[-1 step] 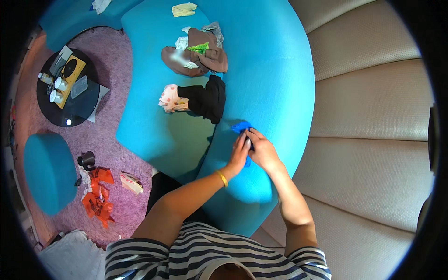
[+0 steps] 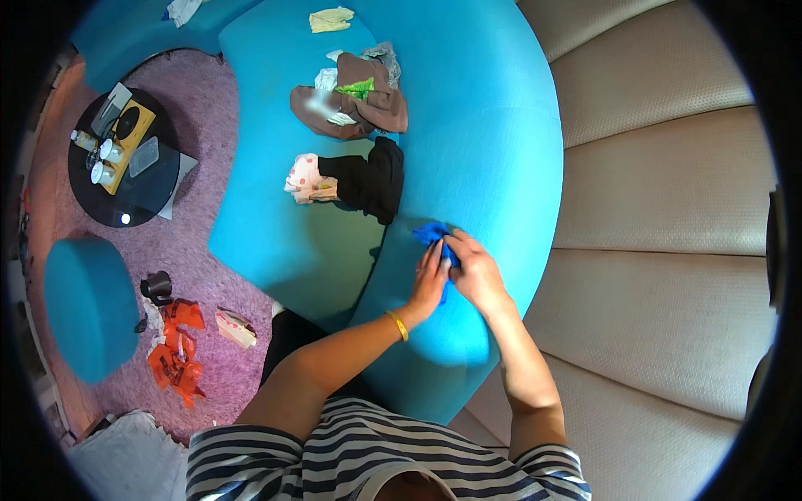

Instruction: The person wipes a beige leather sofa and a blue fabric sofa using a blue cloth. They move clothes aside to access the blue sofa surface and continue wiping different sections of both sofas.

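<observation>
A bright blue cloth (image 2: 429,232) lies bunched on top of the turquoise sofa back (image 2: 493,167). My left hand (image 2: 428,275), with a yellow band (image 2: 398,326) at its wrist, holds the cloth from the left, fingers closed on it. From the right, my right hand (image 2: 476,269) grips the same cloth, its fingers curled over the top. Both hands almost meet, and part of the cloth is hidden beneath them. A black garment (image 2: 376,179) and a pink dotted cloth (image 2: 307,178) rest on the seat ahead and to the left.
Farther along the seat are a brown garment (image 2: 380,104) and a pale yellow cloth (image 2: 332,19). A black round table (image 2: 163,188) bears cups and a tray. Left stand a turquoise stool (image 2: 88,309) and orange bags (image 2: 174,367) on the rug. A padded beige wall (image 2: 643,309) rises at right.
My fingers have shifted slightly, and more of the blue cloth shows between my two hands. Nothing else has visibly moved.
</observation>
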Demonstrator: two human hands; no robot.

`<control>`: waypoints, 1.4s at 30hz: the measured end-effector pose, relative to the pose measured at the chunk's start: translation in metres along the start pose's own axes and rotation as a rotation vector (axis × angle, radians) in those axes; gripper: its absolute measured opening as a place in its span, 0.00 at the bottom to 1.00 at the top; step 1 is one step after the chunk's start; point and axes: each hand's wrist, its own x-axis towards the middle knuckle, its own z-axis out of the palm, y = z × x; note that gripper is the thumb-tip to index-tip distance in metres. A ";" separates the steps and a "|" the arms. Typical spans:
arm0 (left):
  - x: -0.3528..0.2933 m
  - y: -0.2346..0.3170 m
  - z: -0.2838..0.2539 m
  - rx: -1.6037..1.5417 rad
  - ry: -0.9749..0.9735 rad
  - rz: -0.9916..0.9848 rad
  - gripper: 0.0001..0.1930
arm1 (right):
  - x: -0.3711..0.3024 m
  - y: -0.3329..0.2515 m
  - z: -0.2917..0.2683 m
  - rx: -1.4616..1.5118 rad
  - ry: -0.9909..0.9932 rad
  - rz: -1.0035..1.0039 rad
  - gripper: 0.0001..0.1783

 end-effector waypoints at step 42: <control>0.105 0.142 0.056 0.714 -0.323 0.749 0.25 | -0.012 0.088 -0.026 0.444 1.145 0.279 0.13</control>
